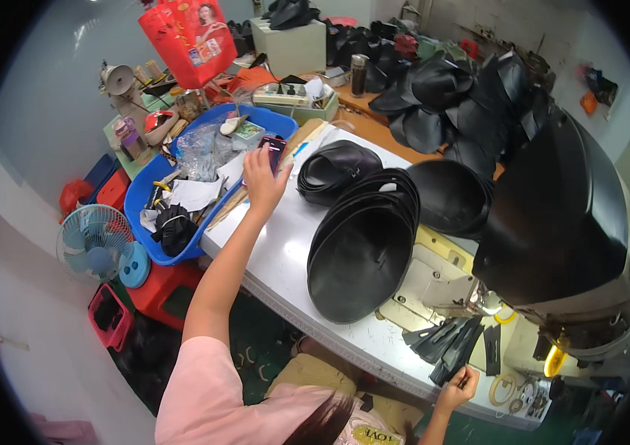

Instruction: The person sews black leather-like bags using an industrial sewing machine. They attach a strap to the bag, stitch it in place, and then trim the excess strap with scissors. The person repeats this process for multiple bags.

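Observation:
My left hand [264, 182] reaches to the table's far left corner, its fingers spread over a dark-screened phone [274, 148]. The fingertips touch the phone, and the hand covers its lower part. Down at the table's near right edge, my right hand [460, 389] is closed with its fingers pinched together. What it holds, if anything, does not show clearly. Beside it lies a fan of narrow black strips [452, 345]. Between my hands stand nested black bowl-shaped pieces [359, 259], with a smaller black stack [337, 170] behind them.
A sewing machine [433, 282] sits at the table's right part, with large black shaped pieces [559, 215] beside it. At the left are a blue tub [215, 241] of plastic bags and paper, a fan [96, 241] and a red stool [163, 293]. More black pieces [441, 96] pile behind.

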Demonstrator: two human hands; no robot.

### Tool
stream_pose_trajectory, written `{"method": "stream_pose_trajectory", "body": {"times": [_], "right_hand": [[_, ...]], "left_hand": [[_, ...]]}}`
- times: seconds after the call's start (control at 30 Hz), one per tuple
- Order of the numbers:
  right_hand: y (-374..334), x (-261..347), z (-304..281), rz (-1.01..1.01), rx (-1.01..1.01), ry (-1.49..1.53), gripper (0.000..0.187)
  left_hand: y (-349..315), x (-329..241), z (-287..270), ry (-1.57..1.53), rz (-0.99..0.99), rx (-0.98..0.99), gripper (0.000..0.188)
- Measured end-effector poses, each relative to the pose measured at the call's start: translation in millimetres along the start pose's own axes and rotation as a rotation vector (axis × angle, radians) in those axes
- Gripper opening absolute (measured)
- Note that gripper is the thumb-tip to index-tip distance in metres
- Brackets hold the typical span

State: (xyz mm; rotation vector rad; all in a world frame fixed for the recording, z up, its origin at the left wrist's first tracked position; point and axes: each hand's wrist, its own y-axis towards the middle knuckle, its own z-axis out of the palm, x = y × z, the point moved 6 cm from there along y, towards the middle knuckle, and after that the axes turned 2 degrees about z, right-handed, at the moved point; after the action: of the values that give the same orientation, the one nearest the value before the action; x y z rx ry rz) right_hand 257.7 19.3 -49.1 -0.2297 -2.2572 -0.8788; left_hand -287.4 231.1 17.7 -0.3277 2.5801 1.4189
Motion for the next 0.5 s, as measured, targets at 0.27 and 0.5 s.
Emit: {"method": "stream_pose_trajectory", "body": {"times": [0.27,0.5], "right_hand": [[2,7,-3,-0.058,-0.072,-0.010,0.005],[0,2,-3,-0.047,-0.042,0.043,0.006]], "left_hand": [[-37,-161,-82,-0.804,0.038,0.307,0.016],[-55,-224,-54,-0.744,-0.039,0.730,0.032]]}}
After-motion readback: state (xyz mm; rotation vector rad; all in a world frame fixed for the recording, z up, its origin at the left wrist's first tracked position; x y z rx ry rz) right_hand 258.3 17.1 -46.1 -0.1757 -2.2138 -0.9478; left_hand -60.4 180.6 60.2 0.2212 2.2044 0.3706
